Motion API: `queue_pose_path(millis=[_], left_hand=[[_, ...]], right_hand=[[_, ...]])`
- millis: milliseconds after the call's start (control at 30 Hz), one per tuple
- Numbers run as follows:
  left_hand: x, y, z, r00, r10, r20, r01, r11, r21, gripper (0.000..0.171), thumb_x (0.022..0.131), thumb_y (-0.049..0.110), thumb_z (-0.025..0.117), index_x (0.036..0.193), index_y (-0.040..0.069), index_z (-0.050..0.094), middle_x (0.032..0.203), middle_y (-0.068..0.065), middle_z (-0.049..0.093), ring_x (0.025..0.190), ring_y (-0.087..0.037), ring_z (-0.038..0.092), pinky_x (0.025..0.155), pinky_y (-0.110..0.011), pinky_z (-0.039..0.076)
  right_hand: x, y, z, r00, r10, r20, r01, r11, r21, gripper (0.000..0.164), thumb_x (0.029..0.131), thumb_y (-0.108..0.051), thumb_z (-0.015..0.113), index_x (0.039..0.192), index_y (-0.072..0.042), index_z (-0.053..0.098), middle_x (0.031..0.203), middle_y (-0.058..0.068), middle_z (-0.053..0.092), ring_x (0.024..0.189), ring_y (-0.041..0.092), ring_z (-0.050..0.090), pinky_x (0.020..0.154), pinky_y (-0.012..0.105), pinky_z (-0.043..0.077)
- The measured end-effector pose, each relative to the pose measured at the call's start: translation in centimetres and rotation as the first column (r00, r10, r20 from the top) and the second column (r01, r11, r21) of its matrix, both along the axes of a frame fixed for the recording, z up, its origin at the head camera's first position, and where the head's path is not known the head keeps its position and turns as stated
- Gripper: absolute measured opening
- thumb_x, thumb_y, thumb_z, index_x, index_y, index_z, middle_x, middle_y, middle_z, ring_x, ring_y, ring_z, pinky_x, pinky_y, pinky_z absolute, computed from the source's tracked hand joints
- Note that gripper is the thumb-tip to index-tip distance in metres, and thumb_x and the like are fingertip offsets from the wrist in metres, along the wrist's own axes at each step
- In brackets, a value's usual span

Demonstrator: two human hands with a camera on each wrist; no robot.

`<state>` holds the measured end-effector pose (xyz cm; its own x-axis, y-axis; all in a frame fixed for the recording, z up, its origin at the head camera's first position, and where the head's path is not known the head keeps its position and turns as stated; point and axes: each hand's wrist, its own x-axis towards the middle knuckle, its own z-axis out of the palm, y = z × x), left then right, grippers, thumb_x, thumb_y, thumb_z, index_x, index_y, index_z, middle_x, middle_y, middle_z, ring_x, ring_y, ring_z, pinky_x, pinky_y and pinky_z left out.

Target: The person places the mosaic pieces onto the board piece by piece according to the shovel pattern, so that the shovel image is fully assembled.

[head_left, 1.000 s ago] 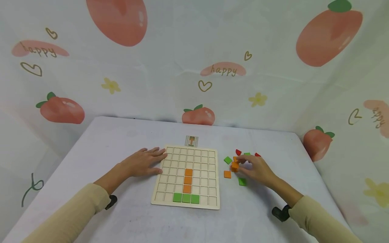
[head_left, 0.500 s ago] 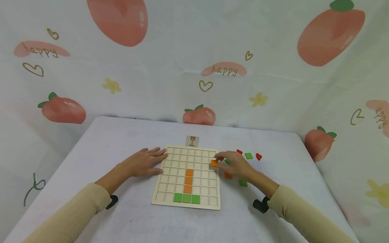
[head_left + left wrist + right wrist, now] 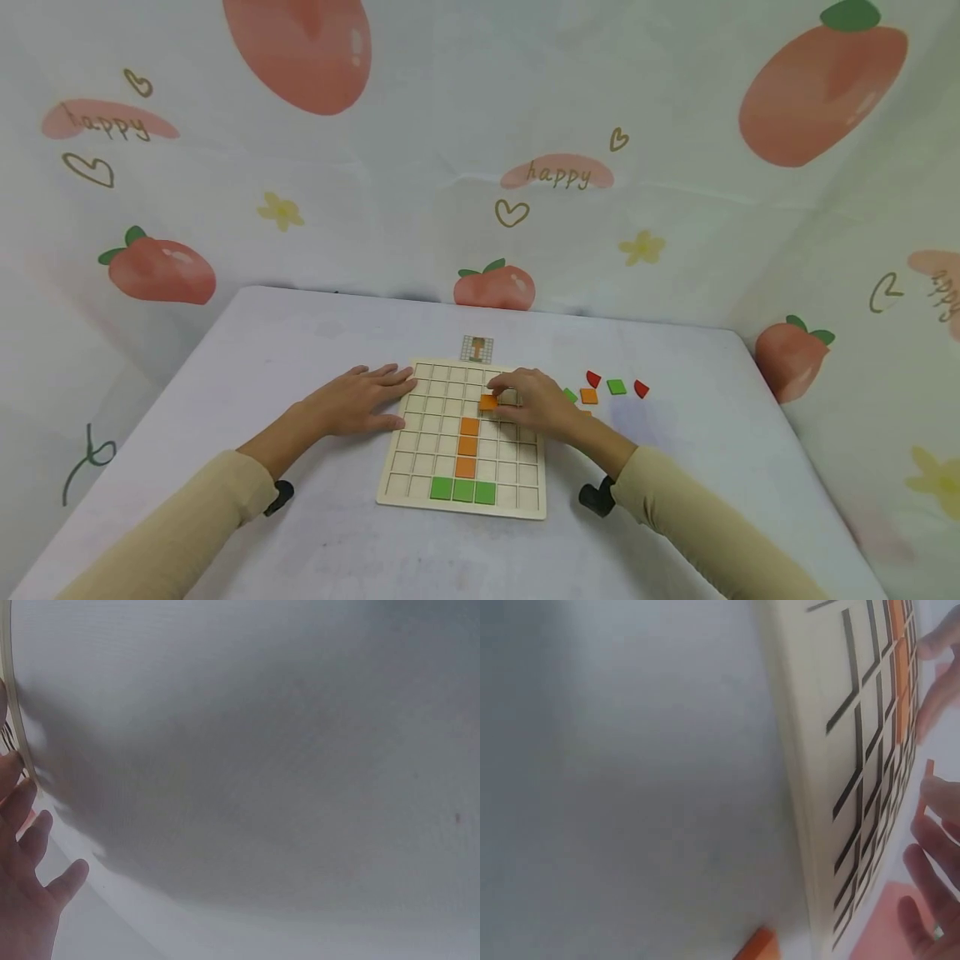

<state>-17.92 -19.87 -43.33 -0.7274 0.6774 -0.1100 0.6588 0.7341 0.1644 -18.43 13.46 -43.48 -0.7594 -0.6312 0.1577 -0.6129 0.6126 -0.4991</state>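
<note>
A pale grid board point(image 3: 420, 462) lies on the table, with three green square tiles point(image 3: 462, 491) in its bottom row and three orange square tiles point(image 3: 468, 447) in a column above them. My right hand point(image 3: 536, 400) is over the upper right part of the board and pinches an orange tile point(image 3: 488, 403) between thumb and fingers; the right wrist view shows this tile point(image 3: 927, 784) edge-on. At the board's left edge rests my left hand point(image 3: 362, 402), fingers spread and touching the rim. The left wrist view shows its fingers point(image 3: 36, 838) by the board's edge.
A small picture card point(image 3: 477, 348) lies behind the board. To the right are loose pieces: red wedge pieces point(image 3: 641, 388), a green tile point(image 3: 617, 387) and an orange tile point(image 3: 589, 396); my right arm hides some others. A printed cloth point(image 3: 420, 208) hangs behind the table.
My right hand has taken an orange tile from the loose pieces on the right and carried it left over the board. The left hand has stayed at the board's edge.
</note>
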Motion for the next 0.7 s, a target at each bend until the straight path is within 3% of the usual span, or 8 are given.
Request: queue_pose_path(millis=[300,700], left_hand=[[-0.2,0.0,-0.3,1.0,0.008,0.01,-0.008,1.0,-0.012,0.069,0.097,0.054,0.055,0.15,0.01,0.045,0.157,-0.01,0.039,0.143,-0.037,0.036,0.107,-0.061,0.035],[-0.1,0.0,-0.1,1.0,-0.002,-0.002,0.002,1.0,-0.011,0.068,0.097,0.052,0.056,0.149,0.009,0.046,0.156,-0.011,0.041,0.142,-0.037,0.038,0.106,-0.061,0.036]], right_hand=[[-0.3,-1.9,-0.6,0.998,-0.004,0.057,0.002,0.999,0.038,0.032,0.089,-0.019,0.077,0.118,-0.007,0.069,0.107,0.001,0.073,0.1,0.016,0.065,0.097,0.04,0.048],[-0.1,-2.5,-1.2,1.0,-0.014,0.017,0.013,0.997,0.081,0.033,0.087,-0.021,0.079,0.117,-0.01,0.07,0.106,-0.001,0.072,0.096,0.011,0.062,0.09,0.034,0.051]])
